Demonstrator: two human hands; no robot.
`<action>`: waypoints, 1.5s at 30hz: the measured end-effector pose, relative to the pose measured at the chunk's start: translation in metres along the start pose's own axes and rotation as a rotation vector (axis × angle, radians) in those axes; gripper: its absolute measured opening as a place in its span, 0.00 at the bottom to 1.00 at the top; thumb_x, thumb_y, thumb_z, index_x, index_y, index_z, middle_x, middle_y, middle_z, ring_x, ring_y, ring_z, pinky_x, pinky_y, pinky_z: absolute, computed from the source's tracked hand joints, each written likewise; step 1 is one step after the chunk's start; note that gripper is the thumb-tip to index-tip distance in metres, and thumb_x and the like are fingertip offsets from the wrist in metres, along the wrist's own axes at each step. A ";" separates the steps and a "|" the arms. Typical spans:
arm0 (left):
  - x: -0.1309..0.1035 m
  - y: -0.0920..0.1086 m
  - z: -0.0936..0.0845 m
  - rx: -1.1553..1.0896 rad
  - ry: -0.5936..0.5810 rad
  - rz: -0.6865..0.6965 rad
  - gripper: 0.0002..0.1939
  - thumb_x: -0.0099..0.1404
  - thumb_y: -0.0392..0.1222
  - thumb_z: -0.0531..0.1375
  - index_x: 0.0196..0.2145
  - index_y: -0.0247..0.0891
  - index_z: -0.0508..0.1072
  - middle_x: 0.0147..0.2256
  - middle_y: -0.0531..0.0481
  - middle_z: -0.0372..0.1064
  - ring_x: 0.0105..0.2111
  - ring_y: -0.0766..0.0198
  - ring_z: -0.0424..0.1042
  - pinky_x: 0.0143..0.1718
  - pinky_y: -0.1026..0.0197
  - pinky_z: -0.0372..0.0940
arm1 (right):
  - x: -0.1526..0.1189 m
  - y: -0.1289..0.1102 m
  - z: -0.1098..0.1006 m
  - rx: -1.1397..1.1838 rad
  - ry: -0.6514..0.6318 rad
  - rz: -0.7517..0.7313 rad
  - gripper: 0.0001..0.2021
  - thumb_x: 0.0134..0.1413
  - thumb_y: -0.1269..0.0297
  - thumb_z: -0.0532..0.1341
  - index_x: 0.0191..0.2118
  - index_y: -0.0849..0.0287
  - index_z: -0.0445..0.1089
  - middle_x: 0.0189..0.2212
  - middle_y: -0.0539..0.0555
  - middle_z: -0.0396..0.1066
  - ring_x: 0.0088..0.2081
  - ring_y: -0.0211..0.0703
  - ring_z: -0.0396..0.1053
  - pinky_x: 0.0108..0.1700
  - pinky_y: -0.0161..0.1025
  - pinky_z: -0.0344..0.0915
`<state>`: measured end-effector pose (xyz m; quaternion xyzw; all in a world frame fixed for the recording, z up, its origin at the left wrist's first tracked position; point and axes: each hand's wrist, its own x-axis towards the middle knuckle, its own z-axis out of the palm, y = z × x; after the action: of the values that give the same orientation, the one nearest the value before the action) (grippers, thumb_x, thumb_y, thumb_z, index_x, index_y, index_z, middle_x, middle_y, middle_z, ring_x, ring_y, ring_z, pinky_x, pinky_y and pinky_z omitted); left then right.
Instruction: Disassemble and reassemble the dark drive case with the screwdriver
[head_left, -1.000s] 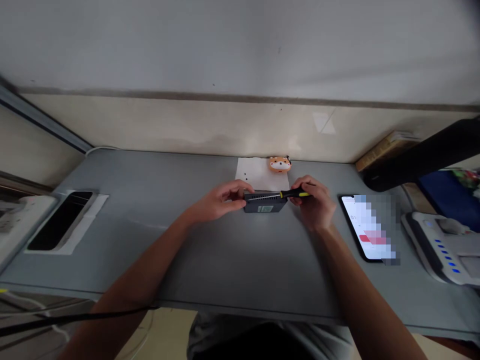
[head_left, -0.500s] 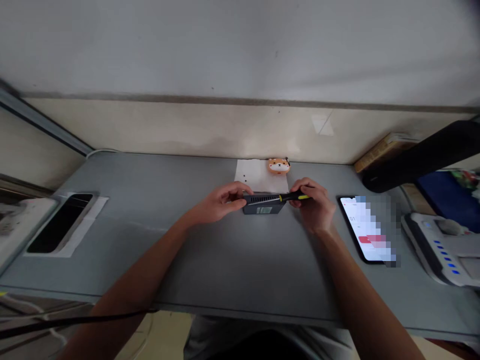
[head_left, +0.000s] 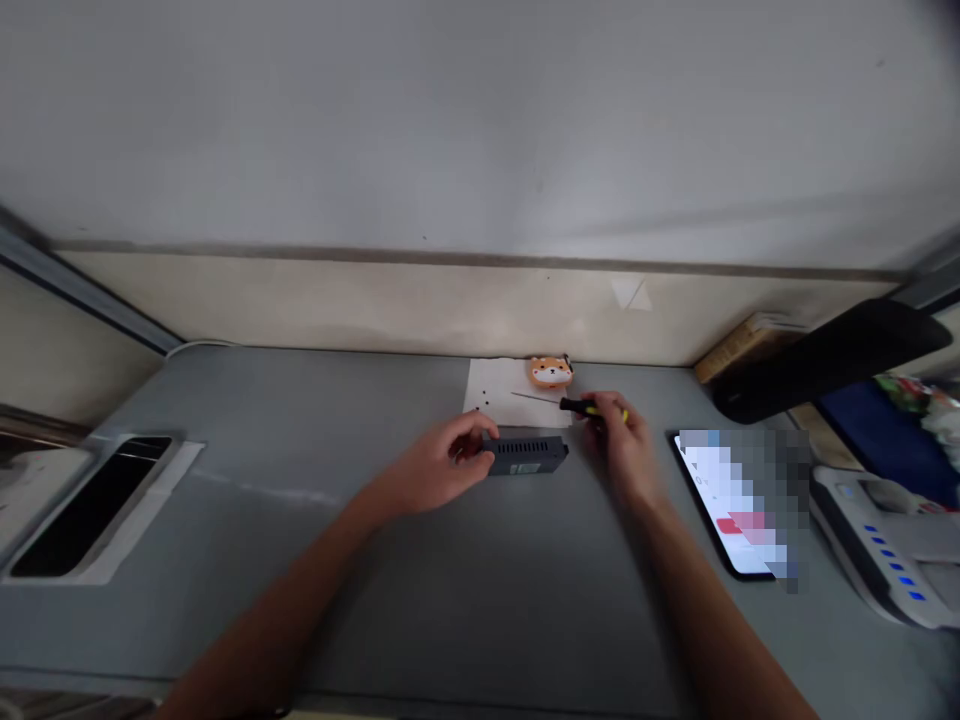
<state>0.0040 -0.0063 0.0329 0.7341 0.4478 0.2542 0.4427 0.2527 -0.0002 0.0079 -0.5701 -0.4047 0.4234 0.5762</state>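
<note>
Dimly lit grey desk (head_left: 450,600) against pale wall (head_left: 337,300); left hand (head_left: 439,465) pinching dark box (head_left: 544,455), right hand (head_left: 624,445) gripping screwdriver (head_left: 574,405).

- Dark rectangular plastic-looking box (head_left: 529,456): matt.
- Beyond the box, rectangular white paper sheet (head_left: 504,405): matt.
- Beyond the box's right end, slim black-and-yellow plastic-and-metal screwdriver (head_left: 574,405): shaft metallic.
- Under the box, flat grey tabletop (head_left: 465,600): smooth.

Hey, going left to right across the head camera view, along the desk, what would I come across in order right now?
Dark-screened phone, left hand, dark gray vented box, right hand, lit-screen phone, power strip with blue switches.
</note>
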 end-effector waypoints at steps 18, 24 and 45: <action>-0.004 -0.010 0.019 0.557 0.309 0.492 0.12 0.67 0.36 0.53 0.47 0.39 0.70 0.43 0.43 0.71 0.42 0.55 0.73 0.44 0.53 0.71 | -0.009 0.009 0.006 -0.323 -0.275 -0.186 0.19 0.60 0.45 0.60 0.44 0.53 0.78 0.43 0.57 0.81 0.46 0.51 0.77 0.50 0.47 0.70; -0.003 -0.011 0.036 0.673 0.397 0.704 0.13 0.71 0.33 0.53 0.52 0.38 0.69 0.48 0.40 0.73 0.48 0.54 0.74 0.50 0.52 0.70 | -0.009 0.008 0.006 -0.320 -0.292 -0.195 0.19 0.59 0.45 0.61 0.43 0.54 0.78 0.43 0.57 0.81 0.47 0.51 0.76 0.51 0.46 0.70; 0.000 -0.009 0.052 0.677 0.431 0.694 0.14 0.70 0.30 0.52 0.50 0.38 0.70 0.47 0.42 0.77 0.48 0.55 0.76 0.51 0.52 0.68 | 0.006 -0.013 -0.024 0.150 -0.030 0.012 0.09 0.42 0.55 0.62 0.24 0.55 0.69 0.24 0.50 0.69 0.19 0.35 0.56 0.22 0.38 0.55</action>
<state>0.0399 -0.0266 0.0004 0.8721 0.3165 0.3719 -0.0313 0.2782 -0.0019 0.0201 -0.5211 -0.3771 0.4644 0.6087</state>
